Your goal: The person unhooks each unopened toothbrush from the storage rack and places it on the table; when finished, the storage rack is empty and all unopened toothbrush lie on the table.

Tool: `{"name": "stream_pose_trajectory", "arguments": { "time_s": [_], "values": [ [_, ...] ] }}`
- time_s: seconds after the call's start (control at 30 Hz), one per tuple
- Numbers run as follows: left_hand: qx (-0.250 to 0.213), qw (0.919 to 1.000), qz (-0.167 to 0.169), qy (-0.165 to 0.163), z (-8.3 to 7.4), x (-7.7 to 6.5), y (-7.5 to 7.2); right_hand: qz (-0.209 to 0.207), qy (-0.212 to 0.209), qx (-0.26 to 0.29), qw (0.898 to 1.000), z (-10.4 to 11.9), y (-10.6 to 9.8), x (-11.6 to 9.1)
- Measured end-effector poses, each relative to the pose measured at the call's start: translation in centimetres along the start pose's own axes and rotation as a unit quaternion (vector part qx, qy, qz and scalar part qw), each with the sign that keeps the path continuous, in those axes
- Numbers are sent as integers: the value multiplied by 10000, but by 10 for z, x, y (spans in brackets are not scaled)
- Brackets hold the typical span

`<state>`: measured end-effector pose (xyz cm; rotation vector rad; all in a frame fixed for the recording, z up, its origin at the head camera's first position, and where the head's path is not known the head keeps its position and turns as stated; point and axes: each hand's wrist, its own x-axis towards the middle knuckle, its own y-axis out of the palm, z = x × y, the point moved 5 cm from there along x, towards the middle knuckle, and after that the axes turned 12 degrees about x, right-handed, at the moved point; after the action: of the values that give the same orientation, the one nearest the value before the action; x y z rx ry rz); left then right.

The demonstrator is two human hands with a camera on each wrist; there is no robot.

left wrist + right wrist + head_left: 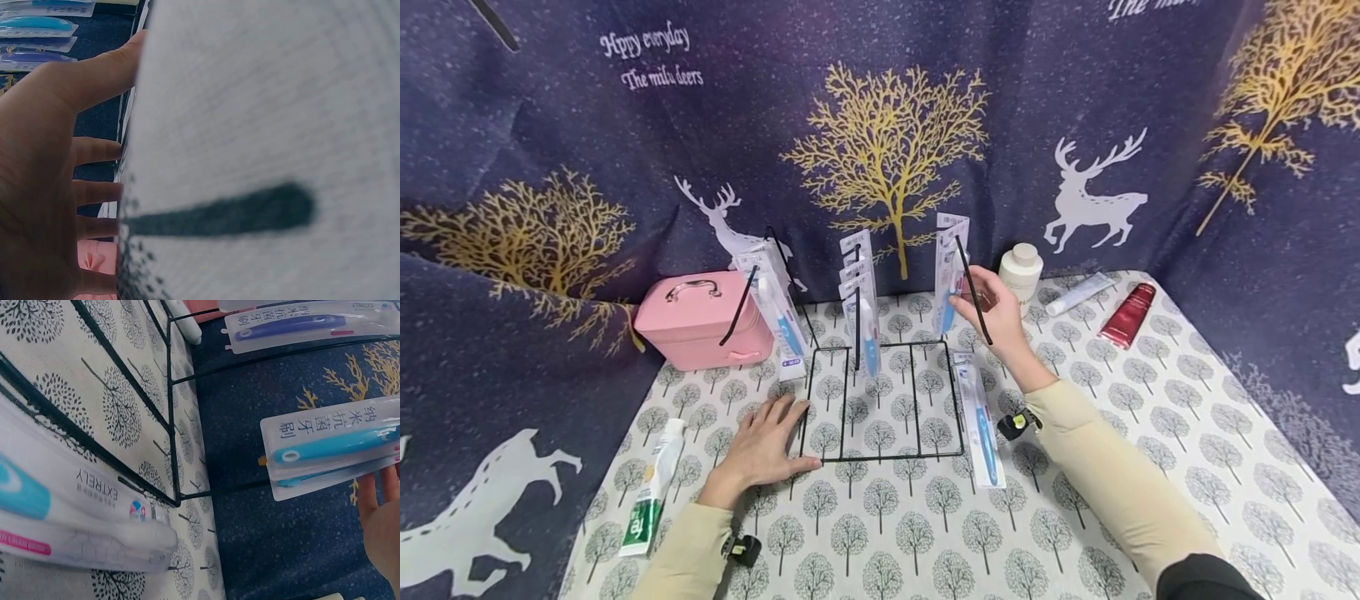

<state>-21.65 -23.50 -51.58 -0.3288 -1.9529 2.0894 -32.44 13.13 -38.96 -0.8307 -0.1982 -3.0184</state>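
Note:
A black wire display rack stands on the tree-print cloth, with packaged toothbrushes hanging from its arms. At the rack's right arm my right hand pinches the lower edge of a blue packaged toothbrush; a second pack hangs close behind it in the right wrist view. My left hand rests on the cloth, fingers spread, thumb and fingertips beside the base's left side. More packs hang in the middle row and the left row. Another packaged toothbrush lies flat right of the base, under my right forearm.
A pink case stands at the back left, a white bottle at the back right. Beside the bottle lie a pale tube and a red tube. A green-and-white toothpaste tube lies at front left. Dark printed fabric hangs behind.

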Motion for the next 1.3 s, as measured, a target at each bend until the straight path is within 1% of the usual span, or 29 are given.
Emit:
{"name": "stream_pose_trajectory", "arguments": {
  "time_s": [0.13, 0.3, 0.47, 0.57, 0.7, 0.8, 0.93, 1.0, 1.13, 1.3],
  "values": [
    [-14, 10000, 23, -13, 0, 0, 0, -31, -152, 55, 9999, -2, 2, 2],
    [-43, 9999, 94, -48, -1, 0, -2, -77, -129, 68, 9999, -2, 4, 1],
    [-52, 9999, 91, -32, -2, -1, -2, -80, -148, 70, 9998, 1, 5, -3],
    [-42, 10000, 61, -25, -2, 0, -2, -83, -338, -143, 9993, 5, 4, -6],
    [-39, 10000, 26, -15, -1, -1, -1, -133, -624, -609, 9961, 14, 4, -11],
    [-16, 10000, 23, -25, -1, -1, -1, -182, -675, -773, 9945, 20, 3, -14],
    [-4, 10000, 59, -30, -1, -1, 0, -152, -619, -675, 9957, 22, 2, -18],
    [0, 10000, 65, -29, -1, -1, 0, -84, -655, -559, 9963, 22, 2, -20],
    [12, 10000, 51, -28, -1, 0, 0, 93, -947, -404, 9946, 26, 3, -24],
    [-10, 10000, 60, -35, -1, 0, 1, 200, -1267, -483, 9906, 34, 5, -31]
  ]
}}
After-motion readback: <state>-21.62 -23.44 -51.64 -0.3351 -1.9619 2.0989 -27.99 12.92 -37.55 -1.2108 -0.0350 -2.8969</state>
